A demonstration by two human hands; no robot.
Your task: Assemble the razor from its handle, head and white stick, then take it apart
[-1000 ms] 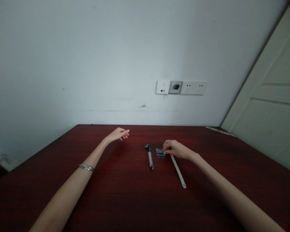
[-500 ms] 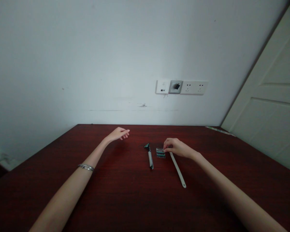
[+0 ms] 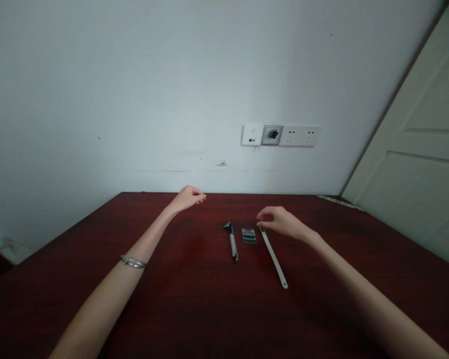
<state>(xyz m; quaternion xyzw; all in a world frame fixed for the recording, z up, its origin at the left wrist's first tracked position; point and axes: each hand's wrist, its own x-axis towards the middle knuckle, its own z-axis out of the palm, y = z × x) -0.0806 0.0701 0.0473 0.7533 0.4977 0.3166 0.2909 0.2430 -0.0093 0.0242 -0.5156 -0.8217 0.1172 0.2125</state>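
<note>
My right hand (image 3: 279, 219) hovers just above the far end of a long white handle (image 3: 273, 257), thumb and fingers apart with nothing between them. The handle lies slanted on the table, a small hole at its near end; my hand partly covers its far end. Left of it lies a small clear case of razor blade cartridges (image 3: 249, 236), with teal strips showing. Farther left is a razor (image 3: 232, 242) with a grey and black grip, head pointing away. My left hand (image 3: 190, 198) is raised over the table's far side, fingers loosely curled, holding nothing.
The dark red wooden table (image 3: 194, 309) meets a white wall (image 3: 172, 89) at the back. Sockets (image 3: 298, 135) are set in that wall. A pale door (image 3: 426, 164) stands at the right, and a printed strip (image 3: 338, 202) lies along the far right edge.
My right hand has lifted off the cartridge case and moved slightly up and right, its fingers parting. My left hand has risen a little to the right, fingers curling in.
</note>
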